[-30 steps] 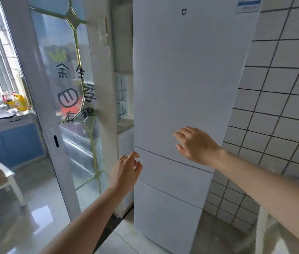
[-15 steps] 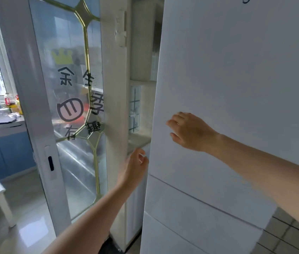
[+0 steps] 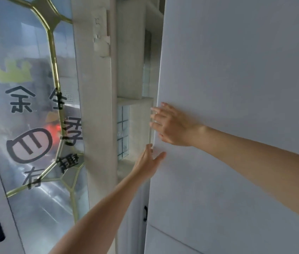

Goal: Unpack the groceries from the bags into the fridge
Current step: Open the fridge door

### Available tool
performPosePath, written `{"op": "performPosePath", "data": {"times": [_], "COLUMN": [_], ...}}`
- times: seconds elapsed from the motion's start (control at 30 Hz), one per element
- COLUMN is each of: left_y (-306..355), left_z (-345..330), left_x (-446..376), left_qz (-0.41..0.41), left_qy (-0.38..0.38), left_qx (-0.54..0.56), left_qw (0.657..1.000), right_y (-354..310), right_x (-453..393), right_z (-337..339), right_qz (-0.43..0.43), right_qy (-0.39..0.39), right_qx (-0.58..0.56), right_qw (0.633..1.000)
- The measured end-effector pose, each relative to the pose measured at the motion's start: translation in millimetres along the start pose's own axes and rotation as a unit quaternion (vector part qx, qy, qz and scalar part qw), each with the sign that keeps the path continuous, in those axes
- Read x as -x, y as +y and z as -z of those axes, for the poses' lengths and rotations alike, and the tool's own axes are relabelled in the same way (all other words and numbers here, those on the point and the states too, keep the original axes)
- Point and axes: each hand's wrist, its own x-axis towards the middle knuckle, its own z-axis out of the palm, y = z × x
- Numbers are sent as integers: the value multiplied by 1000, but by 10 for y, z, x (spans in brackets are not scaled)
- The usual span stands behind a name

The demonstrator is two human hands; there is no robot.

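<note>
Fingers point(image 3: 156, 114) of the right hand point(image 3: 170, 125) and left hand point(image 3: 148, 162) lie straight, empty, at the fridge door's point(image 3: 236, 88) left edge.

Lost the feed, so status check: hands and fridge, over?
Both hands open at the fridge door's left edge: left hand low, right hand above. Fridge door shut. No groceries or bags in view. Nothing blocking.

A frosted glass door point(image 3: 35, 125) with brass strips and black characters stands left of a pale pillar point(image 3: 97, 107) in daylight.
</note>
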Motion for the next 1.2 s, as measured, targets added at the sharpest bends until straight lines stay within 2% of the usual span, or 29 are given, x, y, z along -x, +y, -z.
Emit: {"op": "performPosePath", "data": {"times": [0.1, 0.2, 0.4, 0.47, 0.57, 0.67, 0.8, 0.97, 1.2], "left_y": [-91, -165, -230, -213, -245, -257, -234, -284, -241], "left_z": [-68, -77, -43, 3, 108, 225, 378, 495, 602], "left_x": [-136, -204, -225, -176, 7, 251, 532, 945, 1735], "left_qz": [-10, -10, -34, -34, -47, -63, -57, -102, -145], "left_qy": [-39, -55, -48, -50, -50, -36, -38, -41, -11], "left_qx": [48, 103, 72, 74, 120, 109, 107, 106, 88], "left_qw": [998, 993, 996, 995, 990, 991, 992, 988, 986], "right_y": [-25, -44, -121, -153, -222, -320, -460, -799, -1501], "right_x": [-76, -93, -148, -134, -76, -20, 13, 191, 609], "right_z": [-59, -121, -135, -93, -14, 203, 482, 891, 1682], "right_qz": [7, 8, -12, -13, 19, 26, 17, -59, -238], "right_qy": [-61, -78, -75, -64, 8, 59, 31, 27, 104], "right_qx": [72, 119, 150, 144, 113, 91, 77, 36, -59], "right_qw": [995, 990, 986, 987, 993, 994, 996, 997, 964]}}
